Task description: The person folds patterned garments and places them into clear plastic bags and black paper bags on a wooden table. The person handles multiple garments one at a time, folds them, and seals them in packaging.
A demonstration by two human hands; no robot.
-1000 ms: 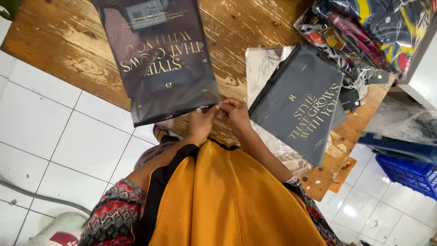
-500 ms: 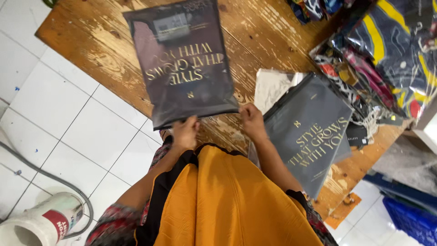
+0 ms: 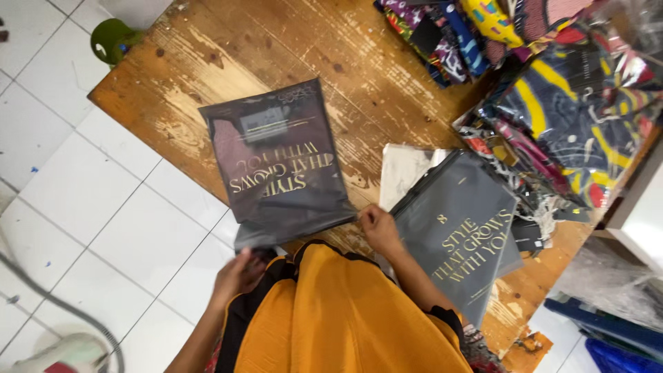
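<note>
A worn wooden table (image 3: 228, 62) with scratched, pale-streaked planks stands on a white tiled floor (image 3: 76, 193), seen from above. On the near part of the table lies a dark plastic mailer bag (image 3: 280, 162) with gold lettering and a pale label near its far edge; its near end overhangs the table edge. The person's left hand (image 3: 238, 275) is at that overhanging near corner, fingers curled at the bag's edge, though whether they actually pinch the plastic cannot be told. The right hand (image 3: 378, 228) rests at the bag's near right corner, fingers bent and touching its edge, between this bag and a second one. That second grey mailer bag (image 3: 459, 238), also with gold lettering, lies just to the right on a small stack of similar bags, with a white bag (image 3: 404, 173) showing beneath it. Folded garments in bright prints, wrapped in clear plastic (image 3: 552, 90), are heaped along the table's far right side. A green round object (image 3: 110, 40) sits on the floor off the table's far left corner. The person wears an orange garment (image 3: 338, 318).
</note>
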